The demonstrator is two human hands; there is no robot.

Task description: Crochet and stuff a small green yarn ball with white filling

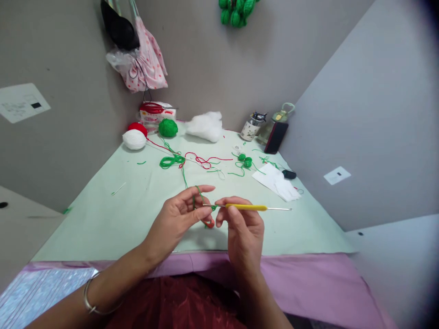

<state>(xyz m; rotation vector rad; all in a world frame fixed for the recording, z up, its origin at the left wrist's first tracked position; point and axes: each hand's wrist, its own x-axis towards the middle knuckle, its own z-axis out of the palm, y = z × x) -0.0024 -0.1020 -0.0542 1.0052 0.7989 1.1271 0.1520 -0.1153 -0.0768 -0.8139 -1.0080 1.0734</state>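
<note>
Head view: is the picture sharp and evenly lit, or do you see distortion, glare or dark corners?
Head view: soft, even light, faint shadow under the left hand and right hand on the table; no strong glare; walls lean outward, a wide-angle distortion; upper right corner is dark; the crochet hook and green yarn in the hands are fairly sharp.

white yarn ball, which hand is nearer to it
Left. The left hand is in front of the white yarn ball and rightward; the right hand is farther right.
</note>
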